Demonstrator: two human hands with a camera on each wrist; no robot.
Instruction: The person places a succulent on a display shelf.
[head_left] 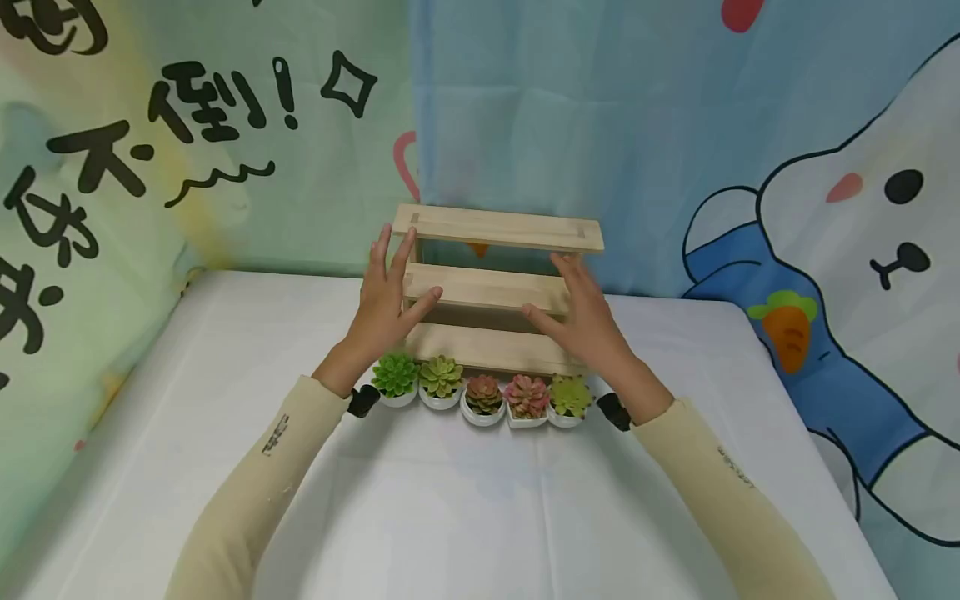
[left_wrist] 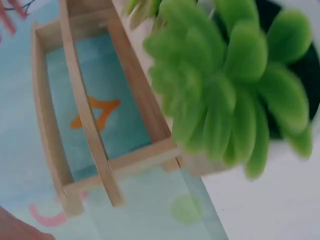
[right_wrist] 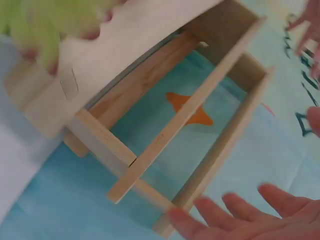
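On the white table (head_left: 225,467), near the back wall cloth (head_left: 570,108), a three-step wooden shelf (head_left: 491,287), held from both sides. Left hand (head_left: 386,304) flat against its left end with straight fingers and the thumb on the middle step, right hand (head_left: 585,317) the same at the right end, fingers relaxed, nothing clenched. Just in front of the shelf, a row of five small succulent pots (head_left: 483,398), side by side.
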